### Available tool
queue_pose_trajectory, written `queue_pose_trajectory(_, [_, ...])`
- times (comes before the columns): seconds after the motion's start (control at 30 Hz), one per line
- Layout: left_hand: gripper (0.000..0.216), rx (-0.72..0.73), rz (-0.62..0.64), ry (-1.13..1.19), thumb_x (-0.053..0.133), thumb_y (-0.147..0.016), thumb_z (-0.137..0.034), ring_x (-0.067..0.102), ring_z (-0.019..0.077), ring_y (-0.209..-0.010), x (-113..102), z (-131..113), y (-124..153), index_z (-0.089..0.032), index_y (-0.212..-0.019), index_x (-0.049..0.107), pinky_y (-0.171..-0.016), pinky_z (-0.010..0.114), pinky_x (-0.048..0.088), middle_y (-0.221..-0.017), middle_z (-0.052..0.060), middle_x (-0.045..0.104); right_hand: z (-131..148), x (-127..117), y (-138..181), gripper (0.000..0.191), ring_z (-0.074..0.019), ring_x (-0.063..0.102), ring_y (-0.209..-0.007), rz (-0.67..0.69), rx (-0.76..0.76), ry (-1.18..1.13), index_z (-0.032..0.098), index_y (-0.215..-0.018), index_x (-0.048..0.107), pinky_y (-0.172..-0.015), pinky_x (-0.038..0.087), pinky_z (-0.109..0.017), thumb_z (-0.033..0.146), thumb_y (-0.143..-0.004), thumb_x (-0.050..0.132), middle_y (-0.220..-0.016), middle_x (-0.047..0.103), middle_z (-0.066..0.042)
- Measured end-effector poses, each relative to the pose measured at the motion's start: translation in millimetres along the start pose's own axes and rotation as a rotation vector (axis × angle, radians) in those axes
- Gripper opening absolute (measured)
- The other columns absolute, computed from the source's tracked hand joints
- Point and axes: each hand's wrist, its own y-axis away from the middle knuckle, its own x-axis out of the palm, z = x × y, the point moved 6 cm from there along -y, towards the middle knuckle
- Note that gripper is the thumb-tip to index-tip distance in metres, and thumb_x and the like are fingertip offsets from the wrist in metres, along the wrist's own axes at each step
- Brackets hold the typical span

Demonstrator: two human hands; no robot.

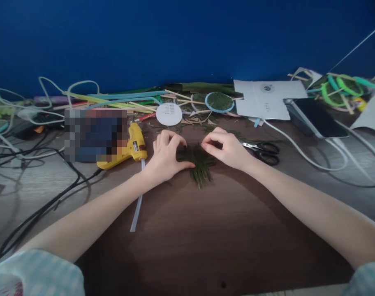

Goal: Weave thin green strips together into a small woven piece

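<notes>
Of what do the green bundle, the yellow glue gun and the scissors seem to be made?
Green bundle: probably plant matter, matte, judging by thin, uneven strands; artificial fibre possible.
Glue gun: likely hard plastic, satin, its moulded body evenly yellow.
Scissors: shiny blades, probably steel; smooth black handles, likely plastic.

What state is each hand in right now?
Left hand: open, thumb at the green clippings.
Right hand: pinched closed; can't tell if holding anything.

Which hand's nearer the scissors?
Right. The right hand is just left of the scissors; the left hand is farther left, across the green clump.
</notes>
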Motion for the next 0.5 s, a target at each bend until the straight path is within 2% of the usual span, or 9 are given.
queue_pose_trajectory(0.27, [0.051,0.004,0.082,0.053,0.075,-0.063,-0.033,0.049,0.0213,-0.089,2,-2,-1,-0.019,-0.102,0.045,-0.080,0.037,0.037,-0.090,0.001,0.053,6,10,1,0.015,-0.0186,0.047,-0.076,0.097,-0.104,0.169,0.020,-0.067,0.050,-0.073,0.032,-0.034,0.022,-0.081,0.050,-0.066,0.054,-0.002])
queue_pose_trajectory(0.4, [0.055,-0.004,0.093,0.091,0.075,-0.063,-0.030,0.051,0.0207,-0.088,2,-2,-1,-0.019,-0.106,0.043,-0.080,0.036,0.036,-0.085,-0.001,0.055,7,14,1,0.016,-0.0183,0.045,-0.076,0.119,-0.120,0.213,0.020,-0.067,0.049,-0.071,0.031,-0.033,0.022,-0.082,0.050,-0.066,0.053,-0.001])
queue_pose_trajectory(0.5, [0.055,0.019,0.080,0.084,0.075,-0.063,-0.030,0.050,0.0206,-0.089,1,-3,0,-0.019,-0.106,0.044,-0.080,0.035,0.037,-0.089,0.001,0.054,7,14,1,0.016,-0.0182,0.045,-0.076,0.124,-0.127,0.224,0.020,-0.067,0.049,-0.071,0.030,-0.032,0.023,-0.083,0.050,-0.066,0.052,-0.001])
